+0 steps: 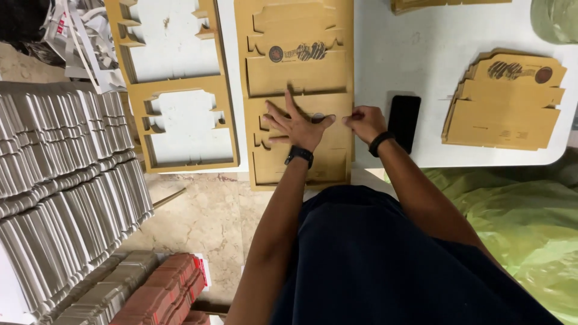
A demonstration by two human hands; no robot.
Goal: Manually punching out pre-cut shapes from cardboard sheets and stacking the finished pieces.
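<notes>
A brown die-cut cardboard sheet (298, 60) with two box shapes lies on the white table (415, 54). My left hand (296, 125) presses flat on the lower box shape, fingers spread. My right hand (363, 122) pinches the sheet's right edge beside it. Both wrists wear dark bands.
An empty cardboard frame (180, 84) with cut-out holes lies to the left. A black phone (404, 122) rests right of my right hand. A stack of punched-out box blanks (506, 111) sits at the far right. Grey stacked blanks (66, 180) fill the left; green plastic sheeting (518, 210) lies lower right.
</notes>
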